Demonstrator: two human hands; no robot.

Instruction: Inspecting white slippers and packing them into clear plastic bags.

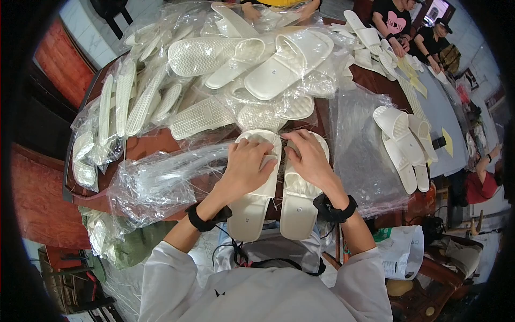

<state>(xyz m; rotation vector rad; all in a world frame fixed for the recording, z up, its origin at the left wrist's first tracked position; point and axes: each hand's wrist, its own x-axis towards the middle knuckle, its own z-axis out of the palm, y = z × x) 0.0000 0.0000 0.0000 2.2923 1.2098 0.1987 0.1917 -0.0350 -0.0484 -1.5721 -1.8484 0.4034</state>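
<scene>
Two white open-toe slippers lie side by side in front of me, the left slipper [248, 219] and the right slipper [298, 219], heels toward my body and past the table's near edge. My left hand [247, 163] is over the left slipper's strap, its fingers bent toward the toe end and its thumb along the inner side. Across the right slipper's strap and inner edge, my right hand [308, 161] has its fingers curled. The palms hide most of both straps. Just beyond the toes, bagged slippers [263, 117] touch the pile.
Clear-bagged white slippers [188, 56] are heaped over the far and left table. Empty plastic bags [155, 174] lie left, and a stack of flat clear bags [365, 155] right. Unbagged slippers [399, 139] rest on that stack. Co-workers [394, 24] handle slippers at the far right.
</scene>
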